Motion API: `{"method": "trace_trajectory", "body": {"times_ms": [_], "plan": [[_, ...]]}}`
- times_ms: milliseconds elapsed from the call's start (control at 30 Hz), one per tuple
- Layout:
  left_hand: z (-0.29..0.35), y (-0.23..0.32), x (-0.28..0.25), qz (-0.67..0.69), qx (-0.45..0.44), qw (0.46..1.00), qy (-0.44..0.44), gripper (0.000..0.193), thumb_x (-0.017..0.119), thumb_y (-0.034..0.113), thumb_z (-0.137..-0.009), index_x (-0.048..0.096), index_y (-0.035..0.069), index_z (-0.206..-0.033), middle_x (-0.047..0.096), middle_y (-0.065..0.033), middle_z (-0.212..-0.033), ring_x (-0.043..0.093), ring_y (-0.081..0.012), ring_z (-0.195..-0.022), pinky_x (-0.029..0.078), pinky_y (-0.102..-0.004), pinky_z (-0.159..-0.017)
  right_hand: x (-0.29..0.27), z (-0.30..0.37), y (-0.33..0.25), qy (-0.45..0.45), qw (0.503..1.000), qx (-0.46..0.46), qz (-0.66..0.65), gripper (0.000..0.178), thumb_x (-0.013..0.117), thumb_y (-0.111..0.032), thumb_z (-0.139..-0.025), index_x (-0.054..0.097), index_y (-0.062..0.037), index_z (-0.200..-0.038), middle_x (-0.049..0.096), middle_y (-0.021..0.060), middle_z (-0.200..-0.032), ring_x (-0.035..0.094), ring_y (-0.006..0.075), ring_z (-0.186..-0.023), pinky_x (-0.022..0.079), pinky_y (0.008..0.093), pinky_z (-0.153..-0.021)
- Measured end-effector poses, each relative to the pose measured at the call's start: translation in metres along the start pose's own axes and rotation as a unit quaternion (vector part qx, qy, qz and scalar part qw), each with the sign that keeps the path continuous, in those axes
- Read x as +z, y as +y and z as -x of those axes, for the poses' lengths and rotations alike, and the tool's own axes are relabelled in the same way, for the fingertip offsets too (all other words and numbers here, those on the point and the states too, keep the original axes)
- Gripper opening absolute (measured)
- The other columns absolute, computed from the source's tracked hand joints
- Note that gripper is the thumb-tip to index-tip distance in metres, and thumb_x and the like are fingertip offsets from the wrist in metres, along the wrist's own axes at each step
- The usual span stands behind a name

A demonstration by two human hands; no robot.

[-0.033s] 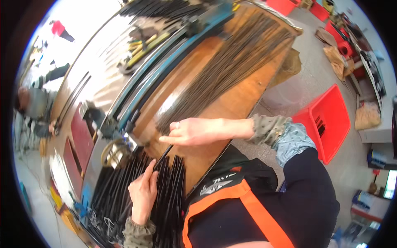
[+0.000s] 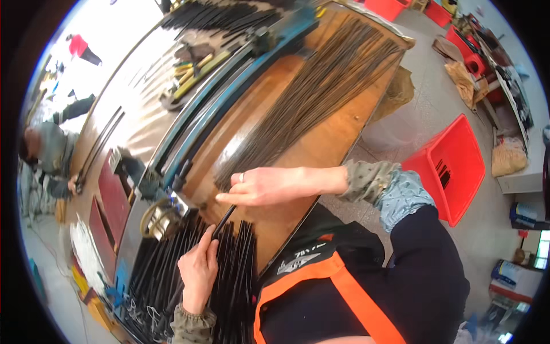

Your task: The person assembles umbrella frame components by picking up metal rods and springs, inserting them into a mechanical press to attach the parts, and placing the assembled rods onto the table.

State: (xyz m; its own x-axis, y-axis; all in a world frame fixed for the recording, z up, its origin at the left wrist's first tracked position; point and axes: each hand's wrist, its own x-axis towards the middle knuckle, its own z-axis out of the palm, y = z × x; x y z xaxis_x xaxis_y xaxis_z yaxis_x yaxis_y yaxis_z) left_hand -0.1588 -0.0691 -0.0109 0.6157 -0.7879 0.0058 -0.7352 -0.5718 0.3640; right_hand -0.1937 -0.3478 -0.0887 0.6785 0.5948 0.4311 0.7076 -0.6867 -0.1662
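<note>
My left hand (image 2: 197, 269) is closed round a thin black tube (image 2: 224, 221), which slants up to the right. My right hand (image 2: 260, 186) is closed at the upper end of that tube, with its fingers curled in. What it pinches there is hidden. Right beside its fingertips is the near end of a long bundle of thin dark rods (image 2: 309, 97) lying on the wooden tabletop (image 2: 329, 135). Many more black tubes (image 2: 235, 264) lie side by side under and around my left hand.
Left of my hands stands a metal clamp-like fitting (image 2: 172, 215) at the end of a long blue rail (image 2: 220, 109). A red bin (image 2: 464, 166) holding a few black pieces is on the floor at right. Another person (image 2: 51, 149) works across the table.
The fingers of my right hand have drawn in a little, and the hand sits slightly lower. My left hand keeps its hold on the tube.
</note>
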Motion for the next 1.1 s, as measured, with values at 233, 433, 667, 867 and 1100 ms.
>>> {"method": "trace_trajectory", "body": {"times_ms": [233, 433, 667, 867, 1100], "plan": [[-0.064, 0.017, -0.069, -0.064, 0.081, 0.991, 0.089, 0.024, 0.062, 0.001, -0.089, 0.063, 0.002, -0.113, 0.058, -0.0169, -0.085, 0.06, -0.0379, -0.074, 0.047, -0.0441, -0.062, -0.065, 0.089, 0.102, 0.152, 0.903, 0.402, 0.017, 0.061, 0.077, -0.032, -0.083, 0.057, -0.01, -0.136, 0.068, 0.0094, -0.088, 0.064, 0.0135, -0.072, 0.054, 0.028, -0.066], [-0.138, 0.041, -0.061, -0.105, 0.189, 0.973, 0.078, 0.025, 0.064, 0.009, -0.09, 0.063, 0.003, -0.114, 0.056, -0.0142, -0.079, 0.061, -0.0335, -0.071, 0.048, -0.0431, -0.061, -0.095, 0.088, 0.135, 0.207, 0.952, 0.218, 0.049, 0.061, 0.076, -0.042, -0.083, 0.059, -0.0106, -0.133, 0.061, 0.0054, -0.069, 0.063, 0.0118, -0.067, 0.053, 0.028, -0.06], [-0.16, 0.05, -0.043, -0.112, 0.188, 0.973, 0.074, 0.033, 0.068, 0.015, -0.088, 0.065, 0.013, -0.12, 0.055, -0.009, -0.07, 0.061, -0.0298, -0.062, 0.048, -0.0414, -0.055, -0.077, 0.078, 0.153, 0.265, 0.949, 0.161, 0.065, 0.049, 0.074, -0.034, -0.086, 0.063, -0.0106, -0.128, 0.064, 0.0077, -0.072, 0.063, 0.017, -0.064, 0.055, 0.0334, -0.06], [-0.146, 0.021, -0.052, -0.155, 0.162, 0.971, 0.088, 0.037, 0.067, 0.012, -0.087, 0.065, 0.017, -0.123, 0.055, -0.0086, -0.07, 0.061, -0.0292, -0.062, 0.049, -0.0414, -0.055, -0.062, 0.019, 0.086, 0.237, 0.948, 0.184, 0.105, 0.062, 0.073, -0.026, -0.086, 0.05, -0.0103, -0.142, 0.067, 0.0043, -0.084, 0.063, 0.0175, -0.08, 0.054, 0.0356, -0.072], [-0.111, -0.008, -0.077, -0.176, 0.118, 0.969, 0.13, 0.036, 0.068, 0.01, -0.085, 0.067, 0.015, -0.12, 0.054, -0.0088, -0.071, 0.058, -0.0275, -0.066, 0.047, -0.0405, -0.058, -0.045, 0.008, 0.076, 0.25, 0.955, 0.151, -0.051, 0.041, 0.075, -0.015, -0.082, 0.069, -0.0153, -0.123, 0.068, 0.0024, -0.086, 0.063, 0.0192, -0.085, 0.05, 0.0341, -0.076]]}}
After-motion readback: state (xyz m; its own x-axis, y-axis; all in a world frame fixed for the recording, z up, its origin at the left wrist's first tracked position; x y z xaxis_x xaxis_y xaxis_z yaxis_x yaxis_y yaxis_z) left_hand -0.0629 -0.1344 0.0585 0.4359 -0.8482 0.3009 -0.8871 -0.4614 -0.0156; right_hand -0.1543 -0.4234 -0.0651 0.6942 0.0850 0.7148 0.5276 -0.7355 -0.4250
